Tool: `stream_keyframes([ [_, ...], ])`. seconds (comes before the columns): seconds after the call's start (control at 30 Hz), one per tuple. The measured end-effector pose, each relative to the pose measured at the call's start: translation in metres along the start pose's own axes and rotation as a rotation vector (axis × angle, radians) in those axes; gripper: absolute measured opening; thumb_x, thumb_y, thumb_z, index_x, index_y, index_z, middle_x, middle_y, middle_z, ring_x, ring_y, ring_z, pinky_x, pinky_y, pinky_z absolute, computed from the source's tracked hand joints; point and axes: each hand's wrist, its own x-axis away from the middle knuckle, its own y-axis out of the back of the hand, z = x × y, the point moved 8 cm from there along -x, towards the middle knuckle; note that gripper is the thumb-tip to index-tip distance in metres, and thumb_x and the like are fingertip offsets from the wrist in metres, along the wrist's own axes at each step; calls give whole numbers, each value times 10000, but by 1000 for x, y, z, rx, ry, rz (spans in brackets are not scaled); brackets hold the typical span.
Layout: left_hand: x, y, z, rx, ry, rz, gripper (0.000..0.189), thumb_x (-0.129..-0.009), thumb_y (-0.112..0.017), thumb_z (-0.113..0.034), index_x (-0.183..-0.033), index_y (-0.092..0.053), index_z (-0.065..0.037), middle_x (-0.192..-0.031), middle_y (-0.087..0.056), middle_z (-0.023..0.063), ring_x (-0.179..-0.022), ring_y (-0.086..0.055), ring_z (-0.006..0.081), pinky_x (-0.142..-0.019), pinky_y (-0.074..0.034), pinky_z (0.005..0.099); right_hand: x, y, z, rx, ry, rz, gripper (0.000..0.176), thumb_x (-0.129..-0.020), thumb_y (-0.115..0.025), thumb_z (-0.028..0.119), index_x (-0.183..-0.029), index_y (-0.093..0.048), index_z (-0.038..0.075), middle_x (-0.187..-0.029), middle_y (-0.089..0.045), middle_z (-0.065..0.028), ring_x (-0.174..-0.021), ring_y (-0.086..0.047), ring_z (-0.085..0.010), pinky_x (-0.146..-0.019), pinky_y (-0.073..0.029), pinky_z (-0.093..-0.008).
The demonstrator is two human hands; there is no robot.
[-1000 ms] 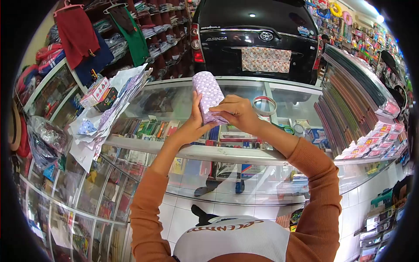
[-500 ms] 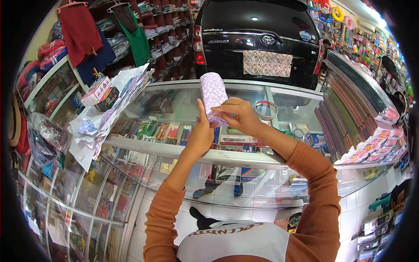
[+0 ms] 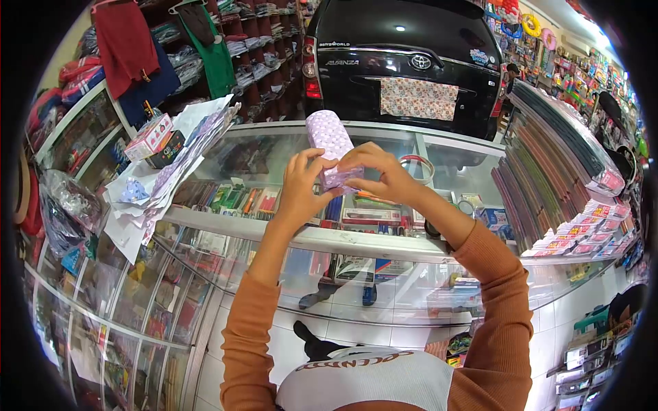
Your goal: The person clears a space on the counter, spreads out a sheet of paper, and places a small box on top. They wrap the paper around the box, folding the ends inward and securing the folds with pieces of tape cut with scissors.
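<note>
A package in purple patterned paper (image 3: pixel 329 139) lies lengthwise on the glass counter (image 3: pixel 260 154), its near end toward me. My left hand (image 3: pixel 300 183) grips the left side of that near end, fingers bent over the top edge and thumb below. At the right side of the same end, my right hand (image 3: pixel 378 174) pinches the paper between thumb and fingers. The near end looks folded or gathered, partly hidden by my fingers. Right of my right hand, a roll of tape (image 3: pixel 418 166) rests on the counter.
Sheets of wrapping paper (image 3: pixel 164 178) with small boxes (image 3: pixel 149 137) on them lie at the left. Stacked books or folders (image 3: pixel 548 164) stand at the right. Behind the counter is a black car (image 3: pixel 404 61). Pens and boxes show under the glass.
My left hand has turned from lying flat along the package's side to gripping its near end. My right thumb and fingers have spread apart somewhat at the right. The package has shifted slightly left.
</note>
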Motion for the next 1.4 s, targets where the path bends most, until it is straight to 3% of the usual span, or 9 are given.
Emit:
stream_keyframes([
  [0.1, -4, -8, 12, 137, 3, 47, 488, -672, -821, -154, -1105, -603, -97, -1266, -453, 119, -1209, -450, 342, -992, -394, 436, 4, 0, -2, -31, -63, 52, 206, -793, -729, 118, -998, -739, 115, -1190, -618, -78, -1136, -515, -253, -984, -373, -393],
  [0.2, -4, -16, 24, 359, 66, 79, 476, -682, -823, -152, -1099, -601, -95, -1270, -427, 127, -1209, -449, 345, -983, -407, 433, 6, -8, -15, -10, -80, 113, 198, -794, -740, 158, -988, -746, 118, -1269, -572, -81, -1184, -476, -255, -1003, -348, -400],
  [0.43, -3, -16, 22, 328, 44, 96, 495, -692, -822, -168, -1125, -591, -104, -1275, -424, 136, -1204, -454, 345, -980, -411, 432, 3, -9, -14, 26, -97, 44, 340, -793, -745, 158, -1067, -557, 88, -1117, -579, -76, -1070, -506, -244, -953, -364, -376],
  [0.53, -4, -11, 16, 258, 16, 103, 486, -703, -816, -194, -1126, -594, -107, -1300, -426, 137, -1209, -454, 342, -990, -400, 438, 3, -13, -16, 91, -47, 48, 362, -799, -739, 162, -1087, -539, 74, -1088, -573, -77, -1047, -508, -250, -938, -360, -374],
  [0.87, -13, -2, 17, 337, -100, 94, 193, -810, -724, -188, -964, -674, -83, -1154, -624, 79, -1215, -503, 298, -1025, -368, 408, 6, -9, -19, 46, -60, 9, 315, -771, -763, 156, -1026, -601, 66, -1114, -615, -82, -1084, -537, -255, -947, -385, -380],
  [1.23, -18, -5, 19, 483, -96, 189, 173, -788, -744, -89, -946, -678, -65, -1154, -602, 94, -1266, -488, 287, -1030, -390, 382, 12, -4, -37, -145, -118, -60, 298, -747, -756, 38, -1035, -718, 104, -1114, -685, -54, -1113, -597, -237, -972, -457, -362],
  [1.4, -18, -8, 25, 543, -85, 196, 164, -794, -741, -88, -948, -688, -70, -1164, -596, 88, -1282, -471, 286, -1038, -381, 382, 16, -6, -46, -302, -217, -12, 289, -784, -719, 15, -1062, -710, 94, -1185, -651, -80, -1185, -551, -240, -1013, -444, -371],
])
